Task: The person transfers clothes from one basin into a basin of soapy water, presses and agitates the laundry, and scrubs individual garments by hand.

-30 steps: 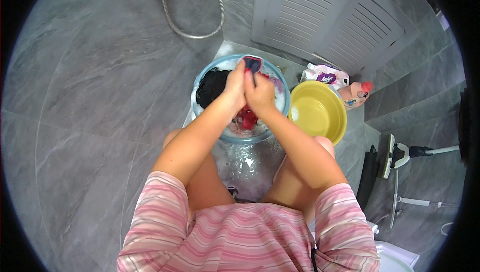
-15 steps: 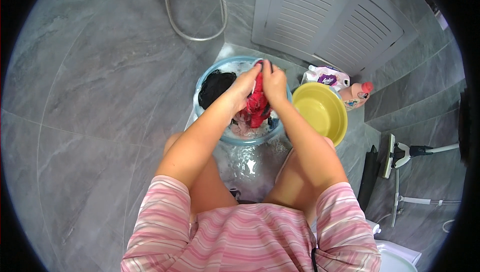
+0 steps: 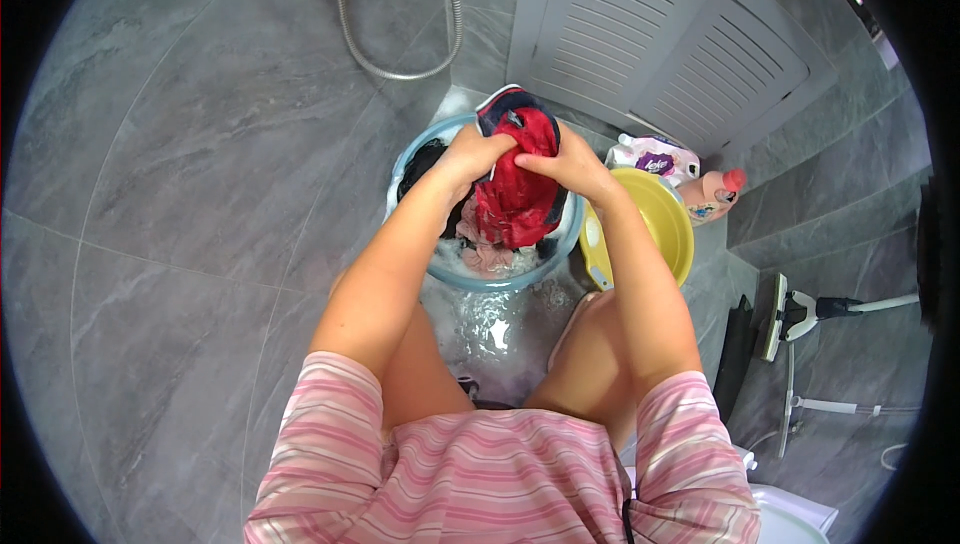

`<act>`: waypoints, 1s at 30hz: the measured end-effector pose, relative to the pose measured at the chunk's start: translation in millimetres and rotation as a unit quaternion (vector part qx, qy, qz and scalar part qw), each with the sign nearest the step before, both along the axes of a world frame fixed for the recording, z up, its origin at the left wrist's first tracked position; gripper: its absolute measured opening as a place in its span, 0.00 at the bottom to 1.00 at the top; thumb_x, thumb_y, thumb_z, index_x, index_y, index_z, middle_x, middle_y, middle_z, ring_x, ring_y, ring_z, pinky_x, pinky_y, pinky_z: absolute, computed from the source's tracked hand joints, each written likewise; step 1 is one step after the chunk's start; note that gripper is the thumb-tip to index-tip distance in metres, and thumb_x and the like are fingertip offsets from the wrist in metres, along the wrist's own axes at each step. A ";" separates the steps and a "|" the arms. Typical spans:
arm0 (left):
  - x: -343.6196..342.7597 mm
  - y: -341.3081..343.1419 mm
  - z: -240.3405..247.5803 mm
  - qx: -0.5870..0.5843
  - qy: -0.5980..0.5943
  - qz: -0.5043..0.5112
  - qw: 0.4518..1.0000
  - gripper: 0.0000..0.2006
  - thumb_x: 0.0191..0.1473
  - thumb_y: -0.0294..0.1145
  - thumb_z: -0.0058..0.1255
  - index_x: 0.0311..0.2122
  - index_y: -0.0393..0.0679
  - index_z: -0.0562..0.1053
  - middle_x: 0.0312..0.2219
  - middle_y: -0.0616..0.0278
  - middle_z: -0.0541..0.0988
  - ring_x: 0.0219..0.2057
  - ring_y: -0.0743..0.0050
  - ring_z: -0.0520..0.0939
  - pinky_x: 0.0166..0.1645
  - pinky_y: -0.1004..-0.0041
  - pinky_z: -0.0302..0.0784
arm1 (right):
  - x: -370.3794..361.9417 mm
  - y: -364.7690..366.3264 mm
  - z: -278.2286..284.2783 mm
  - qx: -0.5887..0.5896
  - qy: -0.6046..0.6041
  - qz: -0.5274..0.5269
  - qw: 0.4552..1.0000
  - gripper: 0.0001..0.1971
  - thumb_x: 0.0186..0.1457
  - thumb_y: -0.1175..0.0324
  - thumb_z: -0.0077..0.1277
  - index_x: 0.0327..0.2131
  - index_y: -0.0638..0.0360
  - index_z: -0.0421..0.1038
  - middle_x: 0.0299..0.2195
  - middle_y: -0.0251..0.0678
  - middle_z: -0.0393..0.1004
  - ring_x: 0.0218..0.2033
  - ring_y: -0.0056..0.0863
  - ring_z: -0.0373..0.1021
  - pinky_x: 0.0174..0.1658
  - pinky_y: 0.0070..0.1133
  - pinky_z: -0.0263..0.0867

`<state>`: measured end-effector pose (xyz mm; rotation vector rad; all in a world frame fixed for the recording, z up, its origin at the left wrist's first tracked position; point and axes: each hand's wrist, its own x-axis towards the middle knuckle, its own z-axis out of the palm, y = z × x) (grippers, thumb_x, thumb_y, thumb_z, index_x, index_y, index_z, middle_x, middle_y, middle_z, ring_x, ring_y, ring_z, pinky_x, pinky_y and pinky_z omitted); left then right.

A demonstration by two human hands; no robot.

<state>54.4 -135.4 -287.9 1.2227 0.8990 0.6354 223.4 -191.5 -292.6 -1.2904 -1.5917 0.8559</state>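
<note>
Both my hands grip a wet red garment with navy and white trim (image 3: 520, 206), spread between them above a blue basin (image 3: 492, 284). My left hand (image 3: 478, 156) is closed on its left side, and my right hand (image 3: 572, 166) pinches its right side with the thumb across the front. The lower part of the red cloth hangs down into the basin. Below it in suds lie a pink lacy piece of cloth (image 3: 487, 256) and a black garment (image 3: 420, 166), the latter partly covered by my left forearm.
Right of the blue basin stands a yellow basin (image 3: 668, 234), partly behind my right forearm. Past it are a white and purple package (image 3: 652, 156) and a pink bottle (image 3: 712, 194). A metal shower hose (image 3: 455, 24) hangs near a grey louvred door (image 3: 610, 24). A floor squeegee (image 3: 795, 312) lies far right.
The red garment was bunched and squeezed between my hands. Now it is opened out wider, with its navy trim showing at the top, and my hands are farther apart.
</note>
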 end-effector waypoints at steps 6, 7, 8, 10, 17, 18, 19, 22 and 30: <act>-7.2 2.8 6.3 -0.172 -0.158 0.068 0.970 0.13 0.48 0.34 0.48 0.38 0.38 0.72 0.33 0.56 0.78 0.35 0.65 0.79 0.42 0.65 0.75 | 23.8 5.3 -31.5 -0.158 -0.093 -0.040 0.982 0.19 0.48 0.62 0.53 0.41 0.66 0.69 0.34 0.41 0.74 0.37 0.28 0.69 0.43 0.23 0.63; -6.3 3.7 7.4 -0.228 -0.210 0.073 0.948 0.13 0.49 0.35 0.48 0.38 0.39 0.72 0.33 0.56 0.78 0.36 0.64 0.79 0.43 0.63 0.74 | 29.6 7.7 -33.8 -0.157 0.001 -0.070 0.985 0.18 0.49 0.62 0.52 0.40 0.66 0.69 0.34 0.41 0.74 0.36 0.27 0.69 0.42 0.23 0.64; -4.6 5.8 10.0 -0.274 -0.244 0.042 0.929 0.15 0.51 0.39 0.47 0.39 0.40 0.72 0.35 0.56 0.78 0.38 0.62 0.78 0.46 0.61 0.73 | 35.4 10.2 -32.3 -0.154 0.064 -0.139 0.976 0.18 0.50 0.61 0.51 0.39 0.68 0.69 0.34 0.41 0.74 0.35 0.26 0.69 0.40 0.21 0.64; -9.3 9.9 10.8 -0.281 -0.239 0.035 0.929 0.15 0.52 0.41 0.47 0.40 0.41 0.72 0.35 0.57 0.78 0.38 0.63 0.78 0.46 0.61 0.73 | 29.1 14.7 -30.2 -0.077 0.195 -0.238 0.948 0.23 0.51 0.59 0.50 0.44 0.70 0.65 0.35 0.42 0.73 0.36 0.28 0.69 0.41 0.23 0.64; 22.7 -9.3 -43.3 -0.072 -0.187 0.135 0.970 0.21 0.55 0.48 0.39 0.40 0.37 0.71 0.29 0.57 0.77 0.29 0.67 0.77 0.33 0.68 0.71 | -75.0 -7.8 -17.6 0.013 0.033 -0.220 0.975 0.26 0.53 0.48 0.44 0.39 0.66 0.69 0.31 0.56 0.73 0.38 0.48 0.70 0.43 0.31 0.62; 29.7 -15.2 -45.8 -0.083 -0.136 0.160 0.974 0.23 0.56 0.48 0.38 0.40 0.34 0.71 0.30 0.55 0.76 0.31 0.67 0.76 0.35 0.68 0.71 | -71.9 -6.6 -20.0 -0.013 0.025 -0.244 0.969 0.26 0.53 0.48 0.44 0.37 0.66 0.71 0.30 0.57 0.72 0.37 0.52 0.69 0.42 0.32 0.63; 34.4 -21.9 -46.4 -0.093 -0.086 0.185 0.975 0.25 0.56 0.49 0.37 0.39 0.31 0.70 0.32 0.53 0.76 0.33 0.67 0.76 0.36 0.69 0.70 | -69.7 -6.2 -20.1 -0.039 0.017 -0.268 0.963 0.25 0.53 0.48 0.44 0.35 0.66 0.72 0.28 0.58 0.72 0.36 0.55 0.68 0.41 0.34 0.63; 55.7 -53.1 -29.9 -0.078 -0.019 0.178 0.981 0.35 0.53 0.59 0.37 0.36 0.25 0.71 0.34 0.47 0.76 0.40 0.65 0.75 0.43 0.70 0.67 | -40.5 7.7 -29.7 -0.075 0.093 -0.314 0.942 0.24 0.55 0.51 0.42 0.30 0.68 0.73 0.23 0.53 0.73 0.26 0.45 0.71 0.33 0.33 0.63; 24.0 3.0 -33.6 -0.112 -0.128 0.244 0.955 0.16 0.53 0.40 0.44 0.25 0.35 0.71 0.20 0.59 0.74 0.20 0.69 0.74 0.25 0.67 0.68 | -99.1 -12.8 -33.6 0.004 0.126 -0.253 0.959 0.17 0.55 0.60 0.44 0.33 0.68 0.72 0.24 0.44 0.74 0.27 0.27 0.68 0.35 0.25 0.64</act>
